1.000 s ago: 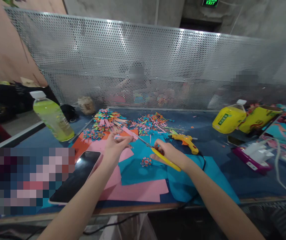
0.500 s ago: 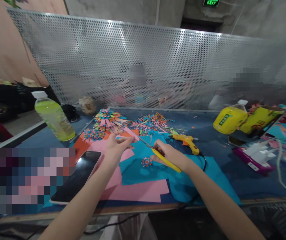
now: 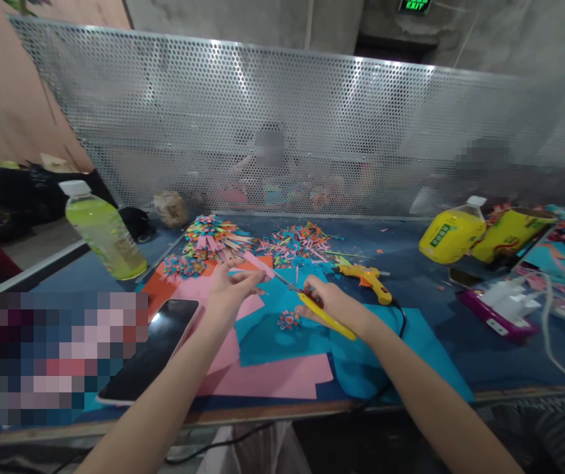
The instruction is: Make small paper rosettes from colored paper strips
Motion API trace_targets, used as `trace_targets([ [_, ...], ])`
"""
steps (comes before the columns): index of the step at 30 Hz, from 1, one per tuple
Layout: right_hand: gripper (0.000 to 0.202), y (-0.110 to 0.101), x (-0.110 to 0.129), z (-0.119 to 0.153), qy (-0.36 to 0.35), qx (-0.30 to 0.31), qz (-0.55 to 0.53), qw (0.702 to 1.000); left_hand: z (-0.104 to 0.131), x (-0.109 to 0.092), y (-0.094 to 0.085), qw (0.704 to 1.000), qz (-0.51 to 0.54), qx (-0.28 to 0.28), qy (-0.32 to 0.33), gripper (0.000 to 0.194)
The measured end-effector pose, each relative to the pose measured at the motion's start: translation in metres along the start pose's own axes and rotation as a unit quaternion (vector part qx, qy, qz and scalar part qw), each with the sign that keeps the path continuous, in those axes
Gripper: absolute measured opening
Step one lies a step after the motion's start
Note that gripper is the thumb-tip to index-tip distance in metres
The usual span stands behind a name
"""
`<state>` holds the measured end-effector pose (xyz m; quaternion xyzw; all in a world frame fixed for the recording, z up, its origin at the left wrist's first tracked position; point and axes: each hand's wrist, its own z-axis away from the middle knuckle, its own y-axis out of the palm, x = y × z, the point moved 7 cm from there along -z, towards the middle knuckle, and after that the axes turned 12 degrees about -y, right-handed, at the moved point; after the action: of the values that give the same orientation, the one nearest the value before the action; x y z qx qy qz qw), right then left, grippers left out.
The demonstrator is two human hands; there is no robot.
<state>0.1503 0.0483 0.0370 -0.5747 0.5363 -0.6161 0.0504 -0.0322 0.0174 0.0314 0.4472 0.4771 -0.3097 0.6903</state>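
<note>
My left hand (image 3: 233, 286) pinches a narrow pink paper strip (image 3: 259, 264) between thumb and fingers above the blue sheets. My right hand (image 3: 332, 306) is closed around yellow-handled scissors (image 3: 326, 317), whose thin grey blades point up and left to the strip's end. Below them a small curled-paper flower (image 3: 288, 320) lies on a blue paper sheet (image 3: 272, 345). A yellow hot glue gun (image 3: 369, 280) rests just beyond my right hand. Behind my left hand stands a heap of colourful fringed paper (image 3: 216, 237); a pile of loose paper bits (image 3: 299, 242) lies to its right.
A tablet (image 3: 157, 345) lies left of my left forearm, near a green drink bottle (image 3: 107, 234). On the right are a yellow bottle (image 3: 450, 234) and a purple power strip (image 3: 494, 319) with white plugs. A perforated metal screen (image 3: 302, 99) closes the back; people show behind it.
The whole view has shifted very slightly. Both hands keep nearly the same pose, with the strip and the scissors still held.
</note>
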Motion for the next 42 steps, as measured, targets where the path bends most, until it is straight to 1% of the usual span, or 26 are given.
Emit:
trace_targets([
  [5, 0.029, -0.0007, -0.0016, 0.0008, 0.000, -0.002, 0.005, 1.000, -0.0008, 0.0012, 0.0008, 1.000, 0.003, 0.010, -0.005, 0.051],
  [8, 0.033, 0.0001, -0.0001, 0.0012, -0.006, -0.001, -0.003, 1.000, -0.0015, 0.0007, 0.0018, 1.000, 0.002, 0.020, 0.006, 0.050],
  [11, 0.035, 0.0000, 0.0005, 0.0015, -0.002, -0.003, 0.007, 1.000, -0.0022, -0.0025, -0.0009, 0.999, 0.013, 0.010, 0.034, 0.050],
  [14, 0.037, -0.0001, 0.0005, 0.0019, 0.004, 0.002, 0.023, 1.000, -0.0036, -0.0035, -0.0040, 0.999, 0.016, -0.002, 0.046, 0.050],
  [19, 0.039, -0.0013, -0.0026, 0.0031, 0.016, 0.005, 0.038, 0.999, -0.0043, -0.0043, -0.0062, 0.998, -0.020, -0.008, 0.061, 0.050],
  [24, 0.039, -0.0003, -0.0061, 0.0031, 0.002, 0.000, 0.030, 1.000, -0.0035, -0.0047, -0.0051, 0.996, -0.045, 0.007, 0.074, 0.049],
  [28, 0.037, 0.0019, -0.0072, 0.0031, -0.004, 0.009, 0.025, 1.000, -0.0022, -0.0054, -0.0022, 0.994, -0.056, 0.028, 0.086, 0.047],
  [31, 0.038, 0.0017, -0.0070, 0.0037, -0.005, 0.011, 0.029, 1.000, -0.0008, -0.0070, -0.0002, 0.993, -0.066, 0.033, 0.089, 0.047],
  [36, 0.039, 0.0015, -0.0056, 0.0046, 0.003, 0.022, 0.038, 0.999, 0.0000, -0.0072, -0.0001, 0.993, -0.075, 0.023, 0.083, 0.051],
  [42, 0.038, 0.0025, -0.0028, 0.0027, -0.008, 0.023, 0.028, 0.999, -0.0013, -0.0050, -0.0002, 0.993, -0.078, 0.027, 0.083, 0.047],
])
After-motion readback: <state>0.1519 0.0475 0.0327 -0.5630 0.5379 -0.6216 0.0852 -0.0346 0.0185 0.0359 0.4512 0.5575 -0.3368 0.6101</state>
